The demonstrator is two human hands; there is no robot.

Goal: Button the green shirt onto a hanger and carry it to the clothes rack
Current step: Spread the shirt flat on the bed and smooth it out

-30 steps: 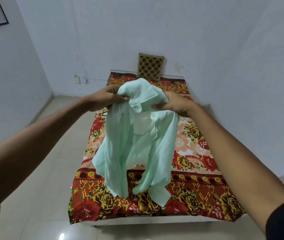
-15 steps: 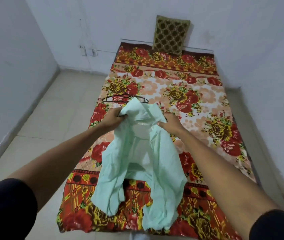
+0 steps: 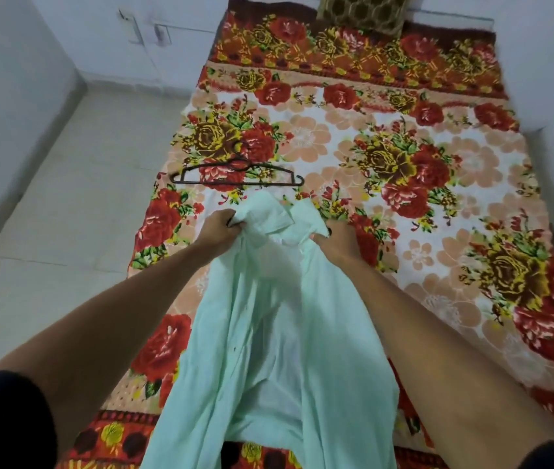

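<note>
**Shirt's in both hands, hanger is just past the collar**

So the thing that matters here: the hanger (image 3: 237, 173) lies flat on the bedspread (image 3: 438, 204), on the far side of the hands and a bit to the left. Its long bar runs left to right across the bed, hook pointing toward the far end, where a patterned cushion (image 3: 361, 11) sits against the wall. The left hand (image 3: 217, 228) is clearly the nearer one to it; the right hand (image 3: 339, 243) sits further right, and only the bar's right tip is near it.

Both hands are closed on the green shirt (image 3: 268, 350), each pinching a bunch of fabric up at the collar and shoulder area. The shirt's length runs near to far, collar at the far end, tails trailing back toward the person over the near edge of the bed. The front looks open, I can't see any button done up.

The collar end is near the hanger bar but not touching it. My guess is the next move is a short reach forward, probably freeing the left hand for the hanger while the right keeps the collar. No clothes rack in view.
</note>
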